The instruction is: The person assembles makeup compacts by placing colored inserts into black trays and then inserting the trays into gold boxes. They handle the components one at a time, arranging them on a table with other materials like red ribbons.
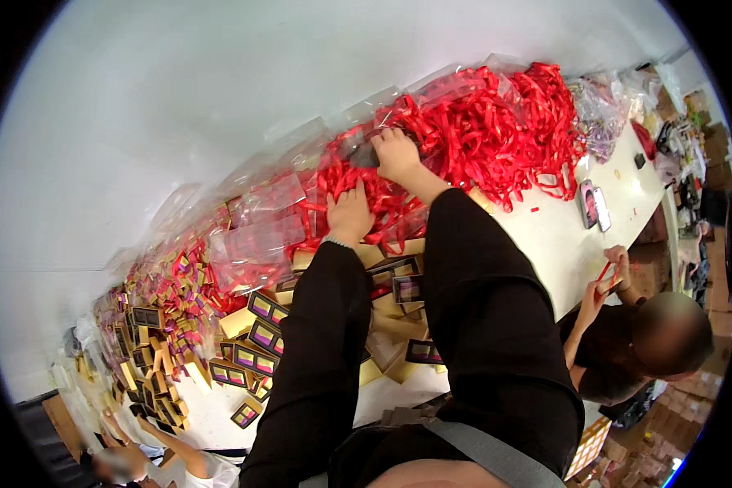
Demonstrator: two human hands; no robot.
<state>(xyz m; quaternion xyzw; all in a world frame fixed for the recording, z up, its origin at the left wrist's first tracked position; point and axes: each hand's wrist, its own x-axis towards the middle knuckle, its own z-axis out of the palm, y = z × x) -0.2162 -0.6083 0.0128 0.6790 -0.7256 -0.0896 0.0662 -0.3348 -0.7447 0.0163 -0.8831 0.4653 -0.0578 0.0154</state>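
Observation:
A large heap of red ribbons [472, 122] lies along the back of the table, partly covered by clear plastic bags [264, 236]. My left hand [350, 215] rests at the near left side of the heap, its fingers stretched out over the ribbons. Farther back, my right hand [397, 156] has its fingers bent over the edge of a dark, shiny thing [363, 154] among the ribbons. What exactly that dark thing is, I cannot make out. Below my arms lie gold boxes [396, 327] and black-framed boxes with gold and purple windows [254, 359].
Many small gold and purple pieces [175, 285] are piled at the left. Two phones [595, 206] lie on the white table [545, 236] at the right. A person [626, 342] there holds a red strip [604, 271]. Another person [183, 459] reaches in at lower left.

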